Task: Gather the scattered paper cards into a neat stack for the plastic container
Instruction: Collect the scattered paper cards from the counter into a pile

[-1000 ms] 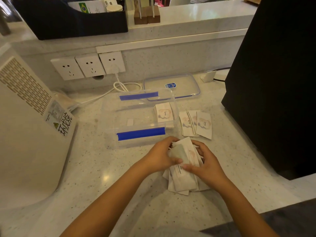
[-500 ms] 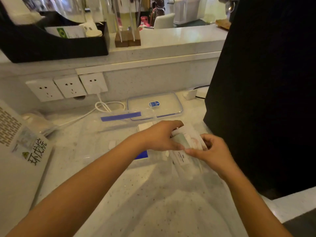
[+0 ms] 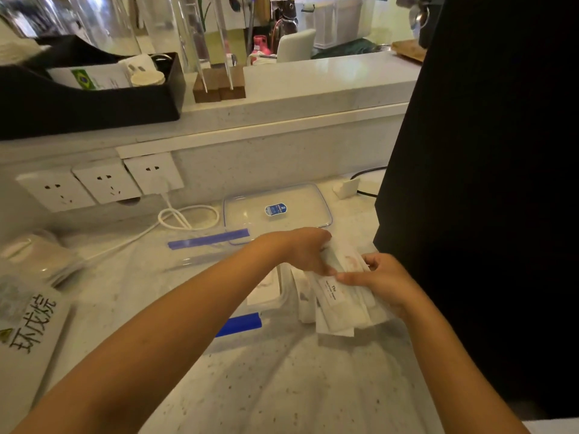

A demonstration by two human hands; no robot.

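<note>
A loose, fanned bundle of white paper cards (image 3: 336, 303) is held between both hands just right of the clear plastic container (image 3: 200, 264), which has blue clips on its near and far sides. My left hand (image 3: 302, 250) grips the bundle's top-left edge. On the right side, my right hand (image 3: 380, 280) pinches it, thumb on top. One more card (image 3: 264, 286) lies inside the container at its right end. The cards that lay on the counter beside the container are hidden under my hands.
The container's clear lid (image 3: 277, 206) lies behind it. A white cable (image 3: 185, 217) loops from the wall sockets (image 3: 100, 183). A large black appliance (image 3: 488, 170) stands close on the right, a white machine (image 3: 28, 314) on the left. A raised shelf runs behind.
Both hands have carried the card bundle away from the near counter, up to the right end of the container. The view has tilted upward.
</note>
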